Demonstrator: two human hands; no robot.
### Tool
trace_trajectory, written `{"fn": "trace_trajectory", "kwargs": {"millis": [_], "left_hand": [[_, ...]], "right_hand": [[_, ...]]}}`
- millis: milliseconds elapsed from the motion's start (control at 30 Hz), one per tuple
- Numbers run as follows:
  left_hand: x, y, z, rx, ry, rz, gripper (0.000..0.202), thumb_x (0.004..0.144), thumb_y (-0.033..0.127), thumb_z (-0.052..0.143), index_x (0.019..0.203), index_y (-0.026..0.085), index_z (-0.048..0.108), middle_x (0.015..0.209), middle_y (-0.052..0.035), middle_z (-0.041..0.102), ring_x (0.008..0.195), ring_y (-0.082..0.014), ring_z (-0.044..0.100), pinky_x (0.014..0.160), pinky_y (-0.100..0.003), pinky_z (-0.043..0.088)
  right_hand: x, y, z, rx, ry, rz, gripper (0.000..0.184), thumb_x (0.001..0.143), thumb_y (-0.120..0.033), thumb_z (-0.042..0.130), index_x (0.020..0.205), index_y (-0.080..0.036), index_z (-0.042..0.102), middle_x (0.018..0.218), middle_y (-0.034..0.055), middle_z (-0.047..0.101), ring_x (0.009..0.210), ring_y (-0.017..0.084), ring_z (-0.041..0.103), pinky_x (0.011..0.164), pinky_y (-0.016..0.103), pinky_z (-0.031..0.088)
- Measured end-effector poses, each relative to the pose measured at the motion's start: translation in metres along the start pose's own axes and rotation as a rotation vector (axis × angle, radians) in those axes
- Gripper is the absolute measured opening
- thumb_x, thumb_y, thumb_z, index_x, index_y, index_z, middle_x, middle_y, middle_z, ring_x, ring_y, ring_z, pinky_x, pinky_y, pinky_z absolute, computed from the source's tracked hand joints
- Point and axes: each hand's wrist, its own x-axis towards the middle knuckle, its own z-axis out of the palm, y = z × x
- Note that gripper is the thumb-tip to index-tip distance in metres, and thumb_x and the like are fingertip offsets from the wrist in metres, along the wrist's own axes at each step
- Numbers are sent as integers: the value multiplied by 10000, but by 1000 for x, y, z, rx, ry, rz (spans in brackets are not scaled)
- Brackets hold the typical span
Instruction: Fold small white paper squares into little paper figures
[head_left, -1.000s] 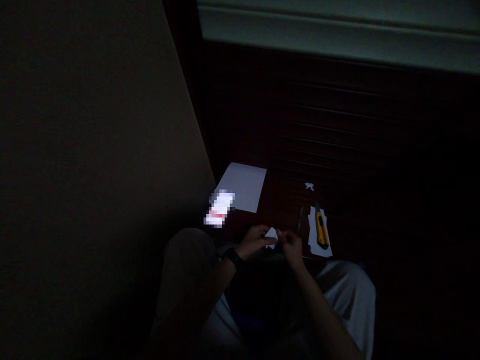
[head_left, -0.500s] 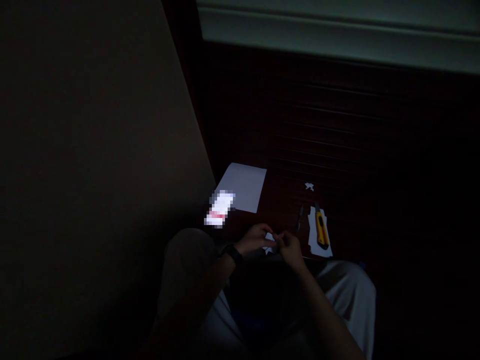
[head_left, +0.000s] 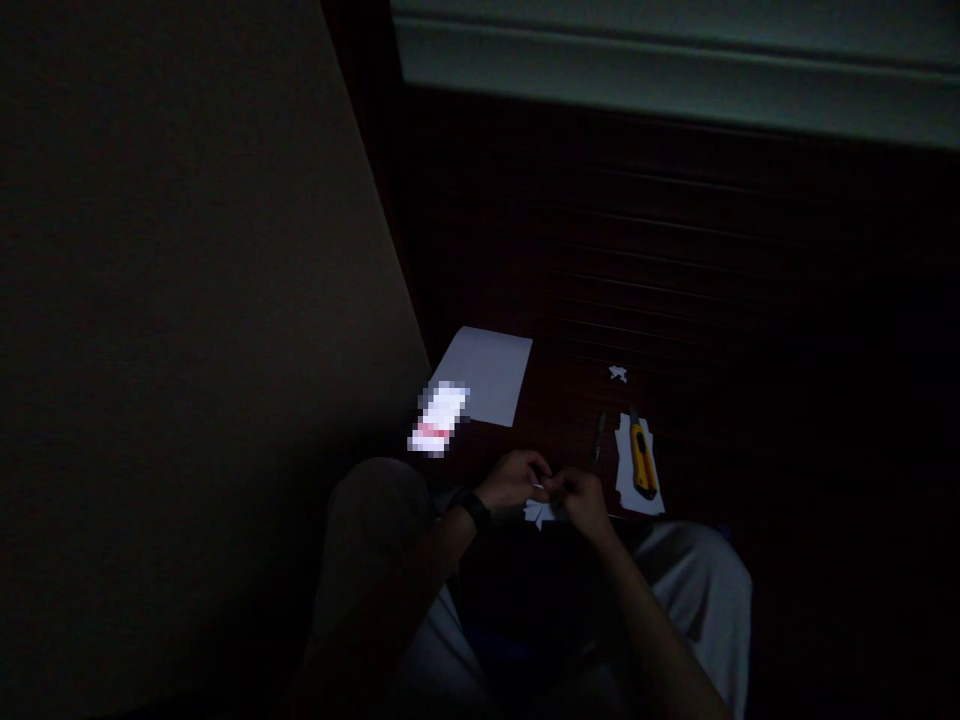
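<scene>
In dim light, my left hand (head_left: 513, 479) and my right hand (head_left: 577, 497) meet at the near edge of a dark wooden surface (head_left: 570, 400). Both have curled fingers pinching a small white paper piece (head_left: 539, 512), most of it hidden under the fingers. A dark watch (head_left: 472, 509) sits on my left wrist. My knees show below in light trousers.
A yellow utility knife (head_left: 643, 459) lies on a white paper cutout (head_left: 626, 470) right of my hands, a dark pen (head_left: 598, 436) beside it. A white sheet (head_left: 487, 374) and a blurred bright rectangle (head_left: 437, 418) lie to the left. A tiny paper scrap (head_left: 617, 373) lies farther back.
My hands have closed together over the small paper piece and shifted slightly toward me; the paper now shows below the fingers instead of between them.
</scene>
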Motion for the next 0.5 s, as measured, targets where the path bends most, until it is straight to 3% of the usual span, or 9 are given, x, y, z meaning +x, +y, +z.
{"fn": "trace_trajectory", "kwargs": {"millis": [200, 367, 500], "left_hand": [[0, 4, -6, -80, 59, 2, 468, 502, 250, 768, 934, 140, 628, 572, 42, 559, 503, -87, 506, 473, -180, 366], [1, 1, -8, -210, 150, 21, 429, 552, 273, 755, 945, 141, 645, 596, 26, 578, 512, -85, 510, 484, -188, 366], [1, -2, -6, -236, 140, 19, 354, 590, 353, 735, 842, 113, 664, 654, -13, 618, 559, -102, 541, 526, -210, 388]], "right_hand": [[5, -4, -6, 107, -26, 11, 336, 779, -461, 517, 697, -162, 647, 639, 11, 621, 613, 151, 550, 546, 231, 396], [4, -1, -9, 310, -150, 82, 369, 664, -487, 656, 854, -172, 641, 701, 21, 651, 591, 162, 580, 527, 251, 436], [4, 3, -8, 355, -126, 92, 369, 621, -461, 703, 835, -166, 649, 649, 16, 643, 545, 150, 569, 524, 256, 439]]}}
